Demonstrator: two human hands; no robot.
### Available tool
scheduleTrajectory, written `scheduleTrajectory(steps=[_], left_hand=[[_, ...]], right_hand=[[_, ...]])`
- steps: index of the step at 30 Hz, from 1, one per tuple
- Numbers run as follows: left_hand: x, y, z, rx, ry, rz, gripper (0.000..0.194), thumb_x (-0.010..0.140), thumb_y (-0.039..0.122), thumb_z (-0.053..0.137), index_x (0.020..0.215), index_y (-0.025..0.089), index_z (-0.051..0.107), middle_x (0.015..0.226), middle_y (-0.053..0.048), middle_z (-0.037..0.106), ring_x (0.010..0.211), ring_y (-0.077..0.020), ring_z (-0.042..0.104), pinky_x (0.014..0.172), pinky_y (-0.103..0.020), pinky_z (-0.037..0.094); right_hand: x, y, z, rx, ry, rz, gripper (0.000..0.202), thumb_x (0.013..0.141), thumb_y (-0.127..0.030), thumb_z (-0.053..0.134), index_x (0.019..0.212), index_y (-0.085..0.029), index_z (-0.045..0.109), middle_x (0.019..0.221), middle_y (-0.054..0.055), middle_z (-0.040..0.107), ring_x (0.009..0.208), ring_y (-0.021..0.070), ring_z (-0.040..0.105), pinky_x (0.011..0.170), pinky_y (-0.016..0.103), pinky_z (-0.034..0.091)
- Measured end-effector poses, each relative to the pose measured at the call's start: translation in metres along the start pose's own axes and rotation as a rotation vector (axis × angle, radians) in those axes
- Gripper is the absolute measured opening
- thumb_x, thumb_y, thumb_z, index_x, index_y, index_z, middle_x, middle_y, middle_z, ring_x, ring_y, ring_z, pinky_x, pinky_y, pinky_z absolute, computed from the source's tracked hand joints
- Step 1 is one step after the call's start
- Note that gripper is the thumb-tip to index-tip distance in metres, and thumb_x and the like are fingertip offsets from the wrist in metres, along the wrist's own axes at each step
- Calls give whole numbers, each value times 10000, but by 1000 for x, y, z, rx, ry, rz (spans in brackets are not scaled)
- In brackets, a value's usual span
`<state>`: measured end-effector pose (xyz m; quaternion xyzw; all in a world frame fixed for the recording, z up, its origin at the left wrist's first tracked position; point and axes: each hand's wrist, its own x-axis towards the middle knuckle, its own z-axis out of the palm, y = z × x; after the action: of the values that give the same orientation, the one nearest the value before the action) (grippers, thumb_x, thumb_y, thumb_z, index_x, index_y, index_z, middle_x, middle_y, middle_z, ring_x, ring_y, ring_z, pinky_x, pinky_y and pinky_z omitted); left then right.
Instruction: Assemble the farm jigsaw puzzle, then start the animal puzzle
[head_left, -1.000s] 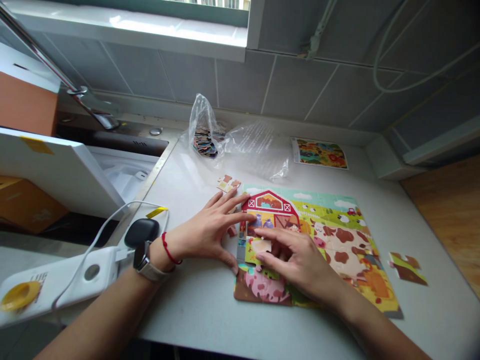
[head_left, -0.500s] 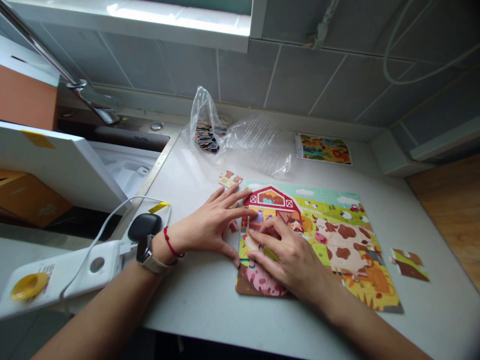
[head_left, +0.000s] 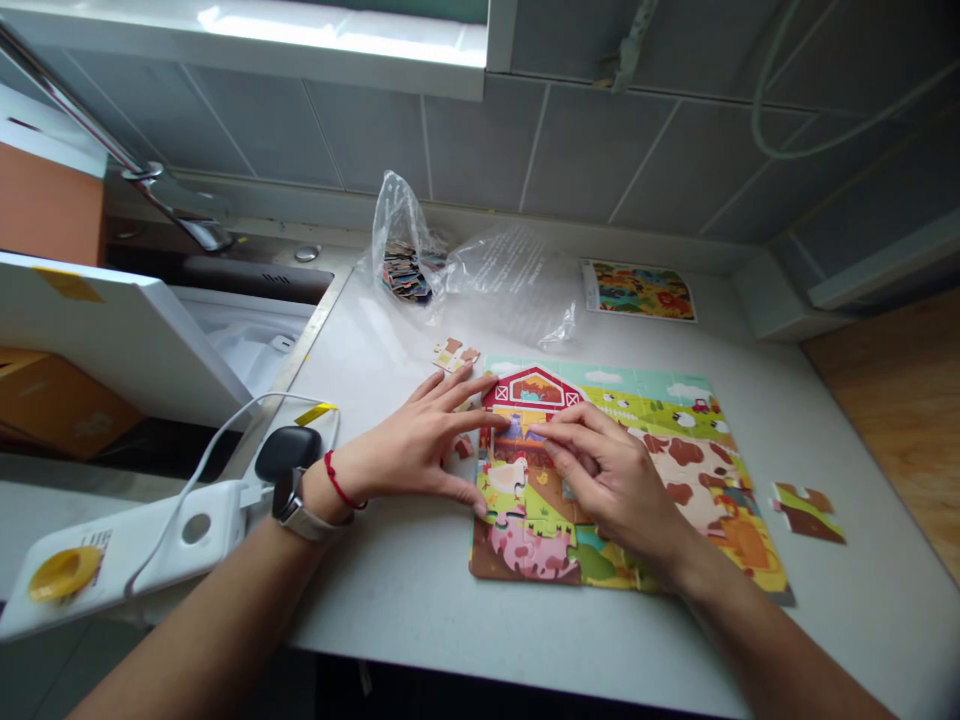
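- We see the puzzle (head_left: 690,455) flat on the surface (head_left: 405,620), with a red barn at its upper left, a white hen below that, a pink pig in the near left corner and a brown-patched cow toward the right.
- Our left hand (head_left: 412,455) is spread wide at the puzzle's left side, its fingers reaching over the edge by the barn and its thumb at the edge near the hen.
- Our right hand (head_left: 611,475) is over the middle of the puzzle, thumb and fingers drawn narrow at the barn's lower part (we cannot tell whether a piece is pinched there), and it covers the cow's head.
- Just beyond our left fingers we have a brown-and-white piece (head_left: 454,355); a reddish piece (head_left: 463,447) lies partly hidden beside that hand.
- To the right, apart from the puzzle, we find a green-and-brown piece (head_left: 814,515).
- Behind, a clear bag (head_left: 517,275) holds a stack of pieces (head_left: 407,272), and a picture card (head_left: 643,290) lies to its right.
- On our left wrist we wear a watch (head_left: 295,507) and a red bracelet (head_left: 339,483).
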<state>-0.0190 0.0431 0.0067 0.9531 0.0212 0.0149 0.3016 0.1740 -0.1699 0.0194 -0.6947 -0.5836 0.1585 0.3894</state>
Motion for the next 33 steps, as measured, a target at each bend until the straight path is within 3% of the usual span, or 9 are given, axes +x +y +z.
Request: scheduleTrajectory(steps=[4, 9, 15, 19, 22, 25, 30, 33], left_hand=[[1, 3, 2, 8, 40, -21, 642, 900, 668, 780, 1446, 345, 679, 1752, -74, 372, 1656, -436, 212, 1327, -695, 199], [1, 3, 4, 1, 51, -16, 681, 856, 620, 850, 1452, 342, 672, 1754, -80, 364, 1653, -440, 215, 1329, -695, 193], [1, 2, 3, -6, 49, -20, 704, 842, 629, 857, 1454, 336, 670, 1744, -97, 379, 1653, -441, 218, 1320, -699, 210], [2, 3, 1, 10, 37, -16, 712, 853, 663, 829, 1460, 328, 668, 1741, -104, 383, 1644, -450, 239, 1311, -707, 226], [3, 5, 1, 30, 45, -31, 591, 929, 639, 761, 1425, 325, 696, 1722, -100, 418, 1629, -433, 288, 1306, -683, 266], [4, 5, 3, 53, 88, -47, 519, 955, 601, 747, 1393, 324, 716, 1686, -102, 469, 1605, -408, 344, 1294, -654, 313], [6, 6, 4, 82, 91, -49, 573, 896, 618, 806, 1373, 312, 723, 1661, -113, 497, 1586, -410, 375, 1281, -640, 344], [7, 6, -1, 29, 154, -52, 411, 1008, 542, 690, 1314, 272, 742, 1620, -134, 533, 1578, -363, 407, 1280, -583, 382]], right_hand=[[-1, 0, 0, -50, -146, -102, 211, 1013, -279, 702, 1184, -245, 820, 1134, 99, 706, 1028, 237, 710, 907, 416, 637], [-2, -1, 3, -149, -228, -185, 149, 1001, -225, 710, 1078, -225, 838, 1089, 107, 700, 990, 244, 691, 874, 413, 624], [-5, -8, 1, -319, -328, -215, 196, 979, -356, 761, 1081, -198, 815, 1078, 117, 685, 981, 271, 657, 855, 428, 594], [-7, -16, 5, -472, -312, -243, 204, 979, -380, 759, 1021, -183, 791, 1023, 116, 692, 942, 276, 647, 813, 422, 572], [-9, -19, 8, -498, -293, -245, 195, 966, -372, 775, 1011, -182, 783, 1007, 114, 697, 920, 273, 647, 784, 408, 565], [-11, -18, 9, -489, -280, -214, 197, 946, -368, 798, 1031, -191, 784, 996, 102, 691, 909, 268, 641, 777, 403, 560], [-10, -12, 8, -380, -271, -200, 222, 933, -352, 821, 1119, -233, 803, 1020, 78, 672, 952, 254, 635, 826, 383, 550], [-8, -11, 9, -337, -284, -235, 173, 945, -299, 807, 1112, -255, 818, 1027, 71, 663, 935, 230, 627, 812, 348, 526]])
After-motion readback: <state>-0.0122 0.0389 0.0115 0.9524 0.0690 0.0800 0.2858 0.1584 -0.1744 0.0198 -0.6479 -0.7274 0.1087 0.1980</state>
